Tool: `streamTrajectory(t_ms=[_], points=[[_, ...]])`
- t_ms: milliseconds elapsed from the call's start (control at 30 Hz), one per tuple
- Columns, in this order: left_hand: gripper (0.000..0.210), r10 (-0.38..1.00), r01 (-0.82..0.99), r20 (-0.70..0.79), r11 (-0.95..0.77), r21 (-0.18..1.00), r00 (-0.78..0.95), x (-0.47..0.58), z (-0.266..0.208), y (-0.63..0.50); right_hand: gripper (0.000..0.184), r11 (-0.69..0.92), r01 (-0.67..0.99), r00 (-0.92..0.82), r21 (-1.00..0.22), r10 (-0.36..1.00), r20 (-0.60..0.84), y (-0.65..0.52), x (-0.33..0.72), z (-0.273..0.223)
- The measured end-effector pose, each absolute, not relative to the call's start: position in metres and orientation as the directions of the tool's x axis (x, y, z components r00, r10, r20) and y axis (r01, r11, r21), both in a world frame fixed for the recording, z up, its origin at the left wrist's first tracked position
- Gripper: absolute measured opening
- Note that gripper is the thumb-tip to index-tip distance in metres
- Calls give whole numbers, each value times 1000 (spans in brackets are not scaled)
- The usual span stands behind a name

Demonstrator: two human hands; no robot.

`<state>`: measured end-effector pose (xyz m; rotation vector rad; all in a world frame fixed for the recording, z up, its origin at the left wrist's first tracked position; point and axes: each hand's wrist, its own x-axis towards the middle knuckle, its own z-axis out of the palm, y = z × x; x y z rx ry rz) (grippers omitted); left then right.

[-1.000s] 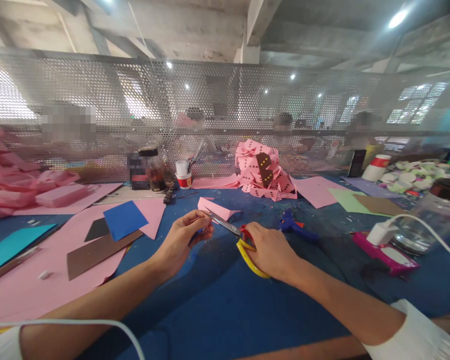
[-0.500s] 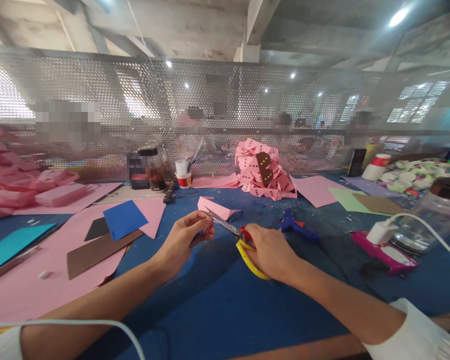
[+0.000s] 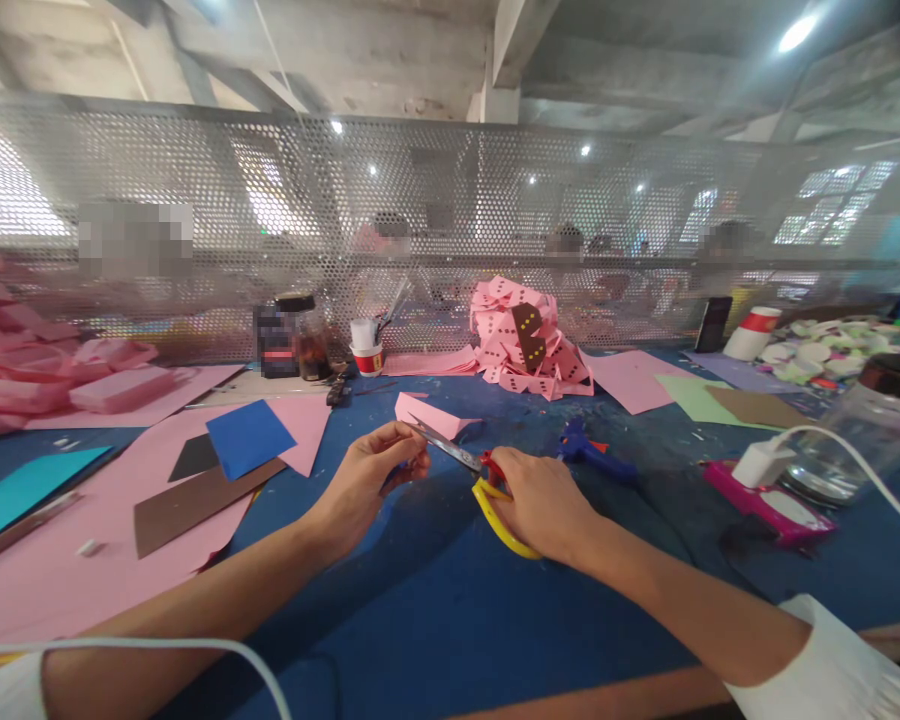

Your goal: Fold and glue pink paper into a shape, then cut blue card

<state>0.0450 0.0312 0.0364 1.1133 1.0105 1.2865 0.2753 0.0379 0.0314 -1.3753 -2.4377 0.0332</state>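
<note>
My right hand (image 3: 544, 500) grips a pair of scissors (image 3: 504, 520) with yellow and red handles. The metal blades point up and left, their tips reaching the fingertips of my left hand (image 3: 379, 475). The thumb and forefinger of that left hand are pinched together by the blade tips. Whatever sits between them is too small to make out. Just beyond the blades lies a folded pink paper piece (image 3: 431, 414) on the blue table (image 3: 450, 620).
A blue glue gun (image 3: 596, 452) and a magenta power strip (image 3: 769, 505) lie on the right, near a clear jar (image 3: 832, 465). Pink dotted paper pieces (image 3: 525, 345) are heaped at the back. A blue sheet (image 3: 250, 440) and brown sheet (image 3: 195, 512) rest left.
</note>
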Motion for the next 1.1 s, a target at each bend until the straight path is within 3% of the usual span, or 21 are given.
streamTrajectory(t_ms=[567, 667, 767, 933, 1100], points=[[25, 998, -199, 41, -30, 980, 54, 45, 36, 30, 21, 520, 829, -465, -206, 845, 263, 41, 276, 31], [25, 997, -197, 40, -27, 980, 62, 45, 36, 30, 20, 504, 804, -437, -315, 860, 262, 44, 276, 29], [23, 996, -193, 30, -14, 981, 80, 46, 35, 29, 22, 466, 729, -396, -502, 885, 246, 48, 275, 25], [25, 990, -150, -20, 42, 988, 142, 50, 34, 25, 25, 365, 429, -406, -826, 895, 185, 51, 272, 23], [28, 975, -94, -29, 50, 994, 219, 56, 35, 19, 27, 224, 188, -470, -956, 875, 113, 46, 268, 28]])
